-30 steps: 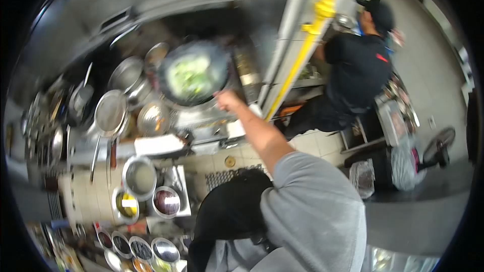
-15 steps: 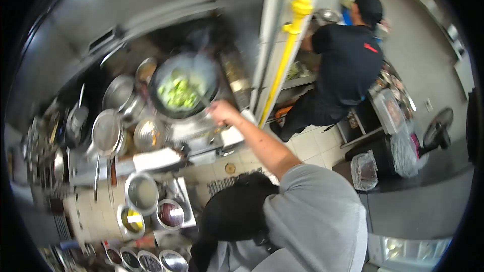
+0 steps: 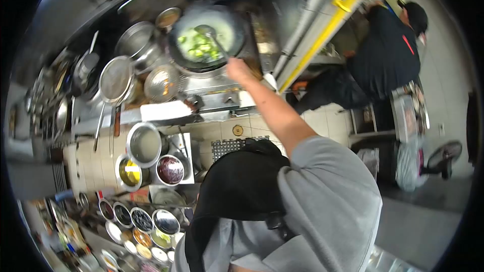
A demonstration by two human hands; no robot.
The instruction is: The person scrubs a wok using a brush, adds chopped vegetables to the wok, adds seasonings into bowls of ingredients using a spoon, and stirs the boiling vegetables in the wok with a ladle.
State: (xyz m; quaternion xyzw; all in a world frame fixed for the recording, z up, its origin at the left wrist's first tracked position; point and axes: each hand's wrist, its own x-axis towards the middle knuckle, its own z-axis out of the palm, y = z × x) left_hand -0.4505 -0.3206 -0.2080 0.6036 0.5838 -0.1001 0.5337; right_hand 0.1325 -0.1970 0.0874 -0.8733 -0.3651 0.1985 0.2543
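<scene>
My right hand (image 3: 238,69) is closed round the handle of a ladle (image 3: 219,45), at the near right side of a dark wok (image 3: 240,38). The ladle's bowl lies over the wok, just beyond a heap of chopped green vegetables (image 3: 200,49). Pale liquid and haze surround the pieces, which are too blurred to name more exactly. My left hand is out of view.
Left of the wok stand a metal pot (image 3: 135,40), a mesh strainer (image 3: 116,78) and a perforated ladle (image 3: 162,83). A white cloth (image 3: 166,111) lies on the stove's front edge. Behind me are several bowls (image 3: 141,220). A co-worker (image 3: 385,53) stands beyond the yellow pipe (image 3: 327,30).
The whole view has shifted, with the stove now higher and further right. My right hand still grips the ladle, whose bowl now shows more plainly over the wok. The co-worker's body has tilted in view.
</scene>
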